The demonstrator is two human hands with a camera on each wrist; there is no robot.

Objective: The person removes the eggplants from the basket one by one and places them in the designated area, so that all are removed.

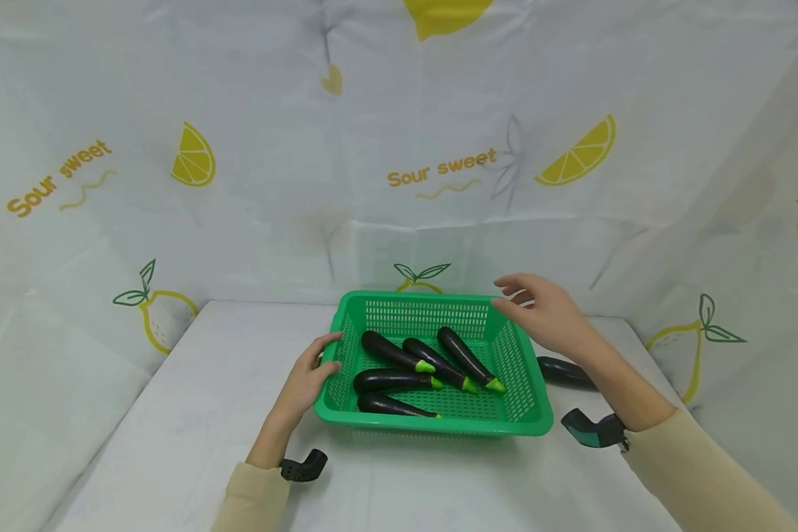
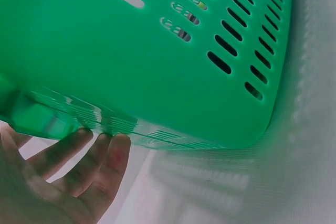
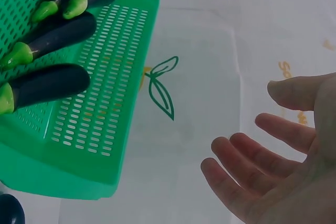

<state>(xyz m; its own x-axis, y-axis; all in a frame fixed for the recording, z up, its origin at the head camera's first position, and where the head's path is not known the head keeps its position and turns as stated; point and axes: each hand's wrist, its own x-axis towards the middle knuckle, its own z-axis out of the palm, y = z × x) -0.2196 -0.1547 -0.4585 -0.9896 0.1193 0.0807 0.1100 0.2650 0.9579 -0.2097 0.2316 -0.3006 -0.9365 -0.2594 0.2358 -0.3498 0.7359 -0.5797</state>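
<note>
A green perforated plastic basket (image 1: 439, 427) stands on the table with several dark purple eggplants (image 1: 392, 380) inside, their green caps mostly toward the right. At the basket's left side, my left hand (image 1: 308, 375) touches the wall near the rim; in the left wrist view its fingers (image 2: 113, 163) lie fairly straight against the outside. My right hand (image 1: 548, 314) is raised by the back right corner, holding nothing. The right wrist view has its fingers (image 3: 244, 169) spread and apart from the basket (image 3: 105, 103). Another eggplant (image 1: 565, 373) lies outside, right of the basket, partly hidden by my right forearm.
White cloth printed with lemons hangs behind and on both sides of the table (image 1: 193, 428). Its back panel (image 1: 273, 244) stands close behind the basket. A black camera mount (image 1: 304, 467) sits on my left wrist, and another mount (image 1: 593, 430) on my right.
</note>
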